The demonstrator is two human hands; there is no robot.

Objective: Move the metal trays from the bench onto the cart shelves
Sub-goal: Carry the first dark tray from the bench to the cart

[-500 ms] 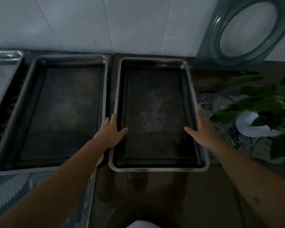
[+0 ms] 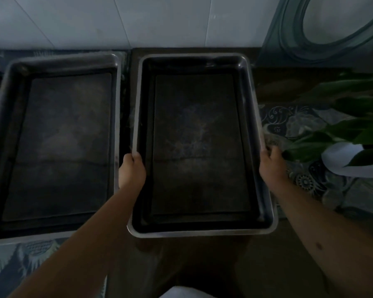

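Note:
A deep rectangular metal tray (image 2: 199, 232) lies in the middle of the bench, its long sides running away from me. My left hand (image 2: 132, 169) is closed around its left rim, about halfway along. My right hand (image 2: 272, 165) is closed on the right rim opposite. The tray's near end juts toward me past the neighbouring tray's front edge. A second metal tray (image 2: 58, 145) of the same kind rests on the bench just to the left, nearly touching the held one. No cart is in view.
A potted plant with green leaves (image 2: 340, 143) in a white pot stands close to my right hand. A large translucent green lid (image 2: 323, 39) leans against the tiled wall at the back right. A patterned cloth (image 2: 293, 121) covers the bench.
Both hands went from resting flat on the tray's rims to curling around them. The tray now sits closer to me and looks slightly raised at its near end.

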